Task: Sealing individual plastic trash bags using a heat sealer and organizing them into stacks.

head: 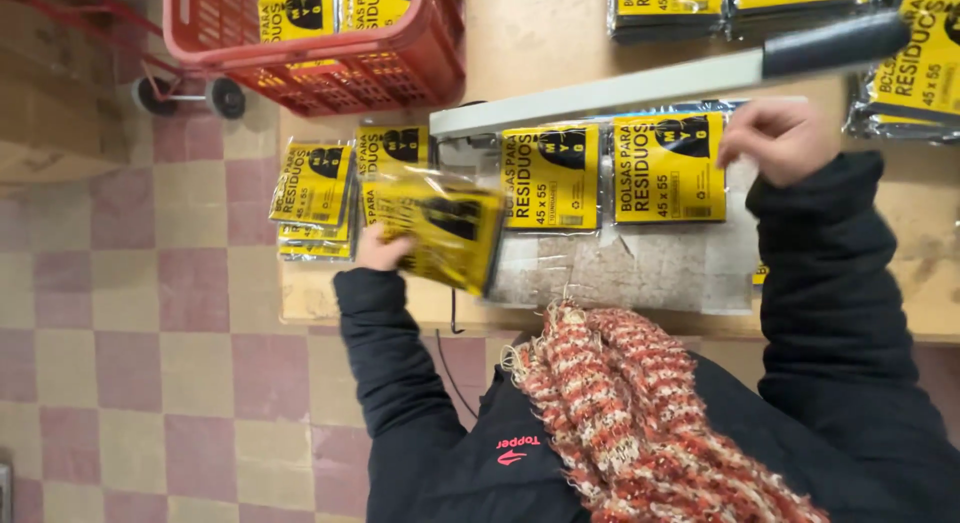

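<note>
The person's left hand [378, 251] is clenched on a flat yellow-and-black packet in clear plastic film [440, 228], holding it by its edge, lifted and tilted above the pale wooden desk [540, 43]. The packet is blurred, so it looks to be in motion. Just beside it, nearer the desk's end, lies a small stack of like yellow packets [312, 198]. The right hand [775, 138] rests with its fingers curled on the far end of a strip of joined yellow packets [610, 173], which lies across a worn grey pad [640, 268] under the long grey bar with a black handle [640, 83]; whether those fingers pinch the film or only press it cannot be told.

The step in hand looks like carrying a finished packet off to the stack. To do it well, the left hand should keep its hold at the edge, so that the slippery film does not buckle, and set the packet down flat and square on the stack, which already leans a little. The right hand would do best to hold the strip straight under the bar. The knitted red-and-cream scarf [640, 403] hangs close to the desk edge and should be kept off the pad. A red plastic basket on wheels [330, 53] stands past the desk's end, with more packets inside.
</note>
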